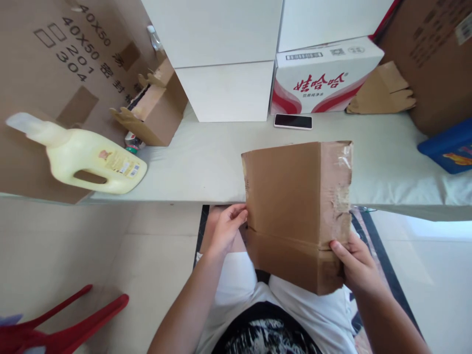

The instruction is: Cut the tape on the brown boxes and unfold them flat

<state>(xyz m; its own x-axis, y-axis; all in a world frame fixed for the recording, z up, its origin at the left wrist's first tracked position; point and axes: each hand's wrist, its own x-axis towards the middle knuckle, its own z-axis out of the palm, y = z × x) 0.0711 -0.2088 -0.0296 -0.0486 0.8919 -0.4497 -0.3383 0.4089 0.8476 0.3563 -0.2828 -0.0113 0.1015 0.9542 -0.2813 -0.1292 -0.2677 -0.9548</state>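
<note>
Flattened cardboard piece (pixel 283 196) is held between both hands, past the near edge of the counter (pixel 206 167): far part above the counter, near part over the lap. Long axis is pointed roughly away from the body; one fold is seen along the right side, one crease across the near part. Left edge is pinched by the left hand (pixel 227 228), thumb against fingers; right side is gripped low, close to the near corner, by the right hand (pixel 357 260), thumb laid on the upper face. Neither hand is nearer; both are in contact. Containers: an open small carton (pixel 158 115) is placed toward the counter's left end, something dark inside, cannot be identified. Yellow jug (pixel 88 157) is set at the near left corner, capped, contents hidden. Red-lettered white box (pixel 320 78) is placed toward the far edge, contents not shown. Blue container (pixel 448 147) is cut off at the right end, inside not visible.
</note>
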